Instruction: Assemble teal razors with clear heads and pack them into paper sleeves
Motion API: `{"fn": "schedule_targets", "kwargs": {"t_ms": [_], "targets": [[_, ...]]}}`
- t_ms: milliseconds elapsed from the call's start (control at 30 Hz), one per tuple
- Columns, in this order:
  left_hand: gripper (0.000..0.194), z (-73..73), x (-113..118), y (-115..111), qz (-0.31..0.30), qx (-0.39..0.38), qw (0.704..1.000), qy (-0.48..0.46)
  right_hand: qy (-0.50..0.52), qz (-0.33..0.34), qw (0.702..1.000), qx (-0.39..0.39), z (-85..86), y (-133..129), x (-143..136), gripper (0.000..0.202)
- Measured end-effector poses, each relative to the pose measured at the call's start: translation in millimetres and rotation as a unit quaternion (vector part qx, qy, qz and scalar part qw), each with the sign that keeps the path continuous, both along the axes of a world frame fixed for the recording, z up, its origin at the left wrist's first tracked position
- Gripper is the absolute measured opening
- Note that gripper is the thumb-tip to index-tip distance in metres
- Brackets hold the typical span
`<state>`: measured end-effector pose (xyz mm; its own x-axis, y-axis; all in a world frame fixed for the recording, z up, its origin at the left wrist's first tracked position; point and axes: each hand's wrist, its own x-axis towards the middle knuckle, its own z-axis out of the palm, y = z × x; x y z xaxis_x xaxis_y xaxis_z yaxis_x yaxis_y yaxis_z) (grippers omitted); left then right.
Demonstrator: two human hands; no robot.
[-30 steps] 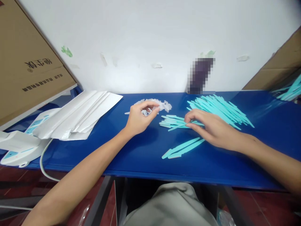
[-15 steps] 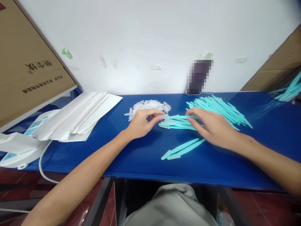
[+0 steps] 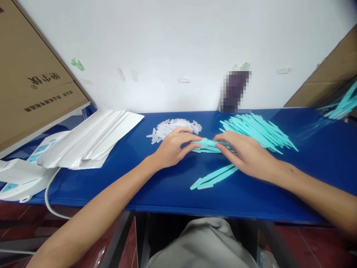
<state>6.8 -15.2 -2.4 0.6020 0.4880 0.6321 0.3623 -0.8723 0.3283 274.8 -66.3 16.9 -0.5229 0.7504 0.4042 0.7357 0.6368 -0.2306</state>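
Clock positions are taken from the point where my fingertips meet, with 12 o'clock toward the wall. My right hand [image 3: 241, 150] pinches a teal stick [image 3: 208, 141] between thumb and forefinger. My left hand [image 3: 173, 149] has its thumb and forefinger pressed together on the opposite end of that stick; I cannot tell whether a small part is also held there, because the fingertips hide it. Directly beneath lies a small stack of teal sticks [image 3: 210, 150], partly covered by both hands.

At 6 o'clock, two loose teal sticks [image 3: 214, 177] lie side by side on the blue table [image 3: 167, 190]. At 10 o'clock, just beyond my left hand, is a pile of translucent caps [image 3: 167, 128]. Between 2 and 3 o'clock, beyond my right hand, is a large pile of teal sticks [image 3: 259, 130].

Further out, glossy white bags [image 3: 95, 136] lie at 9 o'clock, overlapping a white machine [image 3: 33, 173]. Cardboard boxes stand at 10 o'clock [image 3: 36, 48] and 2 o'clock. At 1 o'clock, a pixelated dark object [image 3: 234, 91] rests against the white wall [image 3: 161, 44].
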Motion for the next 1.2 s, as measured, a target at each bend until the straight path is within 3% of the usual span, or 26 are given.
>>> {"fn": "schedule_targets", "kwargs": {"t_ms": [133,267,367,533,633,733,833,1000,1200], "targets": [[0.041,2.4,-15,12,0.098,0.030,0.991,0.090,-0.033,-0.029,0.999,0.022,-5.8,7,4,0.031],[0.045,-2.0,-24,17,0.172,-0.007,0.960,0.221,-0.076,-0.037,0.995,0.046,-14.9,16,9,0.034],[0.044,-5.4,-21,15,0.166,0.007,0.945,0.282,-0.105,-0.034,0.993,0.046,-20.6,18,10,0.037],[0.045,-4.1,-17,12,0.168,0.053,0.944,0.279,-0.108,-0.027,0.992,0.056,-18.4,17,11,0.040],[0.040,-4.0,-20,13,0.197,0.053,0.941,0.270,-0.094,0.046,0.994,0.045,-7.2,10,10,0.039],[0.034,-4.6,-23,14,0.201,0.043,0.941,0.268,-0.118,0.132,0.984,-0.016,5.0,1,7,0.037],[0.038,-4.5,-22,13,0.200,0.038,0.941,0.270,-0.127,0.166,0.976,-0.065,10.9,-4,6,0.034],[0.033,-1.2,-23,15,0.169,0.024,0.949,0.265,-0.091,0.179,0.969,-0.145,11.0,-3,9,0.026],[0.022,2.9,-31,20,0.090,-0.020,0.968,0.232,-0.086,0.143,0.965,-0.201,15.0,-7,7,0.028]]}}
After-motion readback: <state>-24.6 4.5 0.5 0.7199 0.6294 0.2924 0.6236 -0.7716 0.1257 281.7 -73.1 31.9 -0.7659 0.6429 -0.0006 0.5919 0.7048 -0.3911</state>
